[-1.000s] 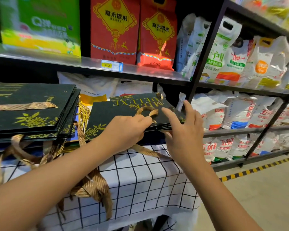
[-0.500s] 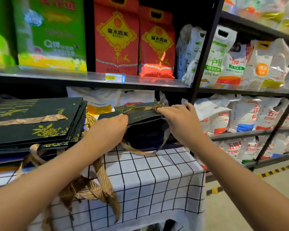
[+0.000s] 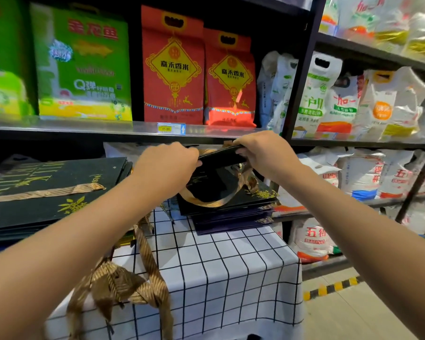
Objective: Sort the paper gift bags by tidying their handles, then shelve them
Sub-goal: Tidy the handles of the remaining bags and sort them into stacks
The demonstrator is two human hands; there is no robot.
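In the head view, a dark gift bag [image 3: 221, 155] is held up by its top edge over a small stack of bags [image 3: 231, 212] on the checked tablecloth [image 3: 231, 278]. It is pinched by the curled fingers of the left hand [image 3: 167, 163] and the right hand [image 3: 263, 153]. A gold ribbon handle [image 3: 206, 201] is seen looping beneath it. A larger pile [image 3: 47, 192] is seen at the left, just beside the small stack.

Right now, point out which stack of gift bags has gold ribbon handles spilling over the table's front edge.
The left stack: its gold ribbon handles dangle over the checked tablecloth; the right stack keeps its handles on top.
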